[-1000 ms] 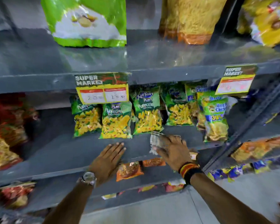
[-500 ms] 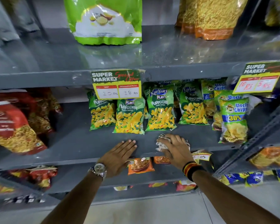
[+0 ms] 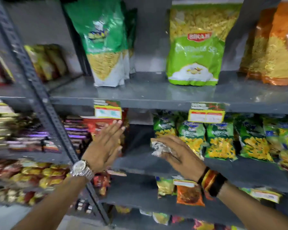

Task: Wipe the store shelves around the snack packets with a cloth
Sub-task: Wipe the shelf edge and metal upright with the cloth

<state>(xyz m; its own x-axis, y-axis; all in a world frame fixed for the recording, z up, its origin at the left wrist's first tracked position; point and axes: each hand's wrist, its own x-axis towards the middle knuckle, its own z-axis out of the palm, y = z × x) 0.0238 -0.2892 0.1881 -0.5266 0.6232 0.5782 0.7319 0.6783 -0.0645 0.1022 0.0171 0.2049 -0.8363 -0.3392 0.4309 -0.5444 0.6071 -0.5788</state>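
Crumpled cloth point(image 3: 158, 147) clamped under right hand point(image 3: 181, 153) grip; left hand point(image 3: 105, 143) spread flat.

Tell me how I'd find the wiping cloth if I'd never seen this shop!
Find the grey middle shelf where the small green puffcorn packets stand. At the left end of that row, the right hand presses down on the cloth. It is the only crumpled whitish-grey wad there, dull beside the shiny packets.

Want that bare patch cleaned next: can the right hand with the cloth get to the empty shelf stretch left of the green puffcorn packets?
Probably yes. The right hand holds the cloth right at that bare shelf stretch, with no packets between; the left hand is against the red packets.
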